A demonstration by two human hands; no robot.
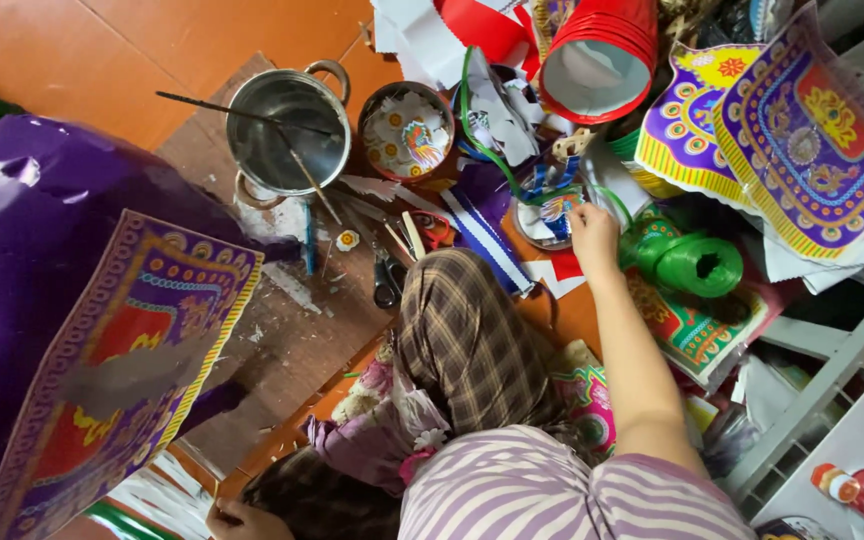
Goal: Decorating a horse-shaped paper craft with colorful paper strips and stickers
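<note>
- Orange tiled floor fills the head-camera view, seen from above, with a person sitting on it; their knee in brown checked fabric [467,335] points up the middle of the frame.
- Right hand [594,232]: stretched out beyond the knee and to its right, fingers curled down onto a small round printed paper piece [550,215]. It seems to pinch the edge, though the fingertips are hidden, so I cannot tell for sure.
- Just right of that hand lies a spool of green plastic string [697,265], with a loose green strand looping up past it.
- Left hand [242,520]: low at the bottom edge, below and left of the knee, closed in a loose fist on the corner of a large purple foil sheet [22,230].
- On that sheet lies a patterned panel [122,370], purple-bordered with red and yellow, smeared with a grey patch.
- Above and left of the knee stands a steel pot [287,125] with thin sticks across its rim, resting on a brown board [282,340].
- Beside the pot, right, sits a small bowl of printed paper rounds [407,130].
- Black-handled scissors [387,280] lie just left of the knee.
- Far right of the knee: more patterned purple sheets [802,140] and a red cylinder [597,60].
</note>
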